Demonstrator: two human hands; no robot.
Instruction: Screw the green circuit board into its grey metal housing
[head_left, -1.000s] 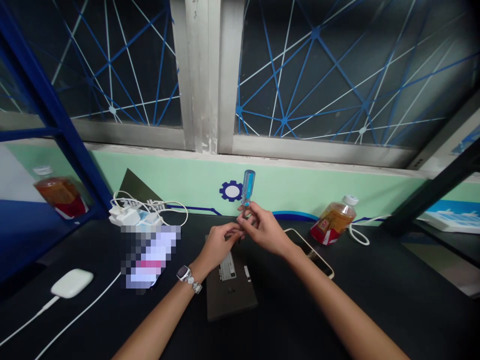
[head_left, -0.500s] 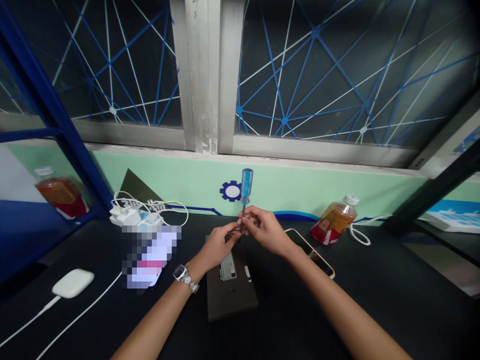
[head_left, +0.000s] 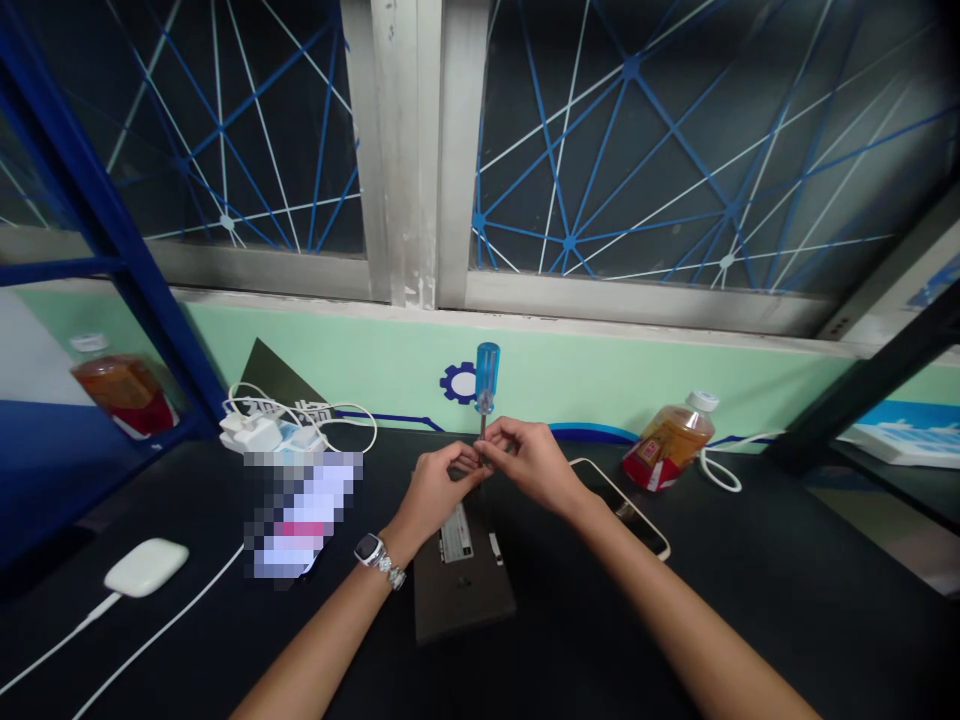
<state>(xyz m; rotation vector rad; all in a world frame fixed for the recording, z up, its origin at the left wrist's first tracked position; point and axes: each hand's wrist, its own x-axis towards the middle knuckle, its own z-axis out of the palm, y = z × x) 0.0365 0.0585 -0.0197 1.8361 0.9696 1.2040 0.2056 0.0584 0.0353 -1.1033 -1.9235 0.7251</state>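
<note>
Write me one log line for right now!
blue see-through-handled screwdriver: roughly upright, handle up | left hand and right hand: together at its metal shaft | flat dark rectangular device: on black table

A red-labelled bottle stands near a phone, well apart from white plugs.

my left hand: fingers curled, just left of the screwdriver shaft | my right hand: pinching that shaft | my forearms: converging toward it
</note>
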